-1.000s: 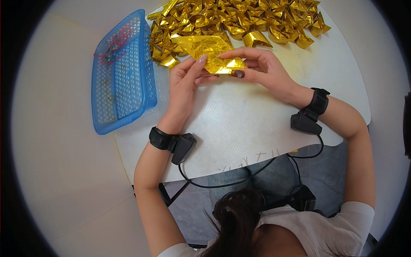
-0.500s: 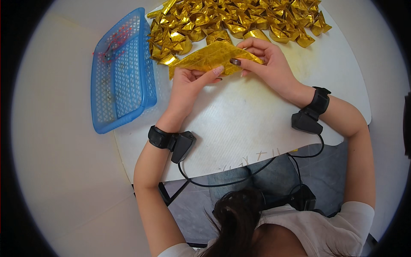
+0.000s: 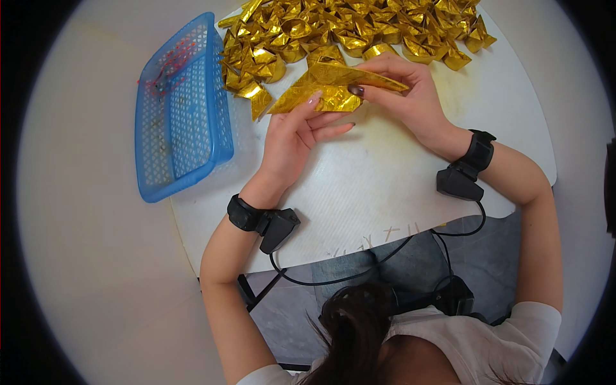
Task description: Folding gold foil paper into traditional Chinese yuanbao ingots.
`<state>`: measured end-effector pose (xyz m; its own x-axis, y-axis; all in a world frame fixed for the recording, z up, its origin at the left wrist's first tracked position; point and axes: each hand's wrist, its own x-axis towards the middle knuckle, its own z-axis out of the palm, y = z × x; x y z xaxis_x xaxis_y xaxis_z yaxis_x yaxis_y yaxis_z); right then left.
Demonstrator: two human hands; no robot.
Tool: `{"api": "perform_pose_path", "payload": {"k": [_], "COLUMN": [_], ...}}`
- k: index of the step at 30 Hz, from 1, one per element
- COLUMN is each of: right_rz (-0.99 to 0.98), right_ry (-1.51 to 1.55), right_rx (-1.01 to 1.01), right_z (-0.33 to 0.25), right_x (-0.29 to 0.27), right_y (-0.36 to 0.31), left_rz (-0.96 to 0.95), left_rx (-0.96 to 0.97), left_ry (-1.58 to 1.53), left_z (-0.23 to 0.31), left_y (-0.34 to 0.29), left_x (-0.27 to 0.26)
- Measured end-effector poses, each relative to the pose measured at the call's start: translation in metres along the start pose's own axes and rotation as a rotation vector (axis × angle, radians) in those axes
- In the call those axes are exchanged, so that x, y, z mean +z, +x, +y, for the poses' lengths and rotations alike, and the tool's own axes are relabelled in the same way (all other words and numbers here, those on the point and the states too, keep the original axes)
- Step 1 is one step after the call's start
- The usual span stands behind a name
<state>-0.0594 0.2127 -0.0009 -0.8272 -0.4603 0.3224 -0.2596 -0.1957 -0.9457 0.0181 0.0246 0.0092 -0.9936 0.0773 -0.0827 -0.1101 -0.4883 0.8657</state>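
Observation:
A folded piece of gold foil paper, long and pointed at both ends like a paper ingot, is held above the table between my two hands. My left hand touches its lower left side, thumb laid against the foil, other fingers underneath with some stretched to the right. On the right end, my right hand pinches the foil between thumb and fingers; part of its grip is hidden behind the paper. Just beyond lies a heap of folded gold paper ingots.
To the left, a blue plastic basket with lattice walls stands tilted, a red-and-white stringy item inside it. A white table spreads under my hands. Black wrist devices on both wrists trail a cable across the table's near edge.
The gold paper has opened out from a flatter strip into a shape with raised points and a lower flap. My left hand has shifted slightly right and down, its fingers spreading below the paper.

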Motion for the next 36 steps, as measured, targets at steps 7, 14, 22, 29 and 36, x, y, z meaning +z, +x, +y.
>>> {"api": "perform_pose_path", "payload": {"k": [7, 14, 22, 29, 36], "right_rz": [-0.174, -0.232, -0.263, -0.294, -0.320], "right_ry": [-0.087, -0.150, -0.235, -0.108, 0.000], "right_rx": [-0.067, -0.051, -0.008, 0.048, 0.137], "right_z": [-0.006, -0.003, -0.005, -0.004, -0.009], "right_x": [-0.001, -0.001, 0.001, 0.004, 0.005], "right_y": [0.002, 0.002, 0.000, 0.001, 0.000], "left_rz": [-0.051, -0.043, 0.007, 0.007, 0.060], "left_rx": [-0.044, -0.022, 0.024, 0.038, 0.092], "left_ry": [-0.078, -0.118, -0.156, -0.187, 0.039], "left_z": [-0.001, 0.003, 0.003, 0.005, 0.004], "left_y": [0.002, 0.003, 0.003, 0.003, 0.001], "left_x": [-0.008, -0.003, -0.005, -0.005, 0.002]}}
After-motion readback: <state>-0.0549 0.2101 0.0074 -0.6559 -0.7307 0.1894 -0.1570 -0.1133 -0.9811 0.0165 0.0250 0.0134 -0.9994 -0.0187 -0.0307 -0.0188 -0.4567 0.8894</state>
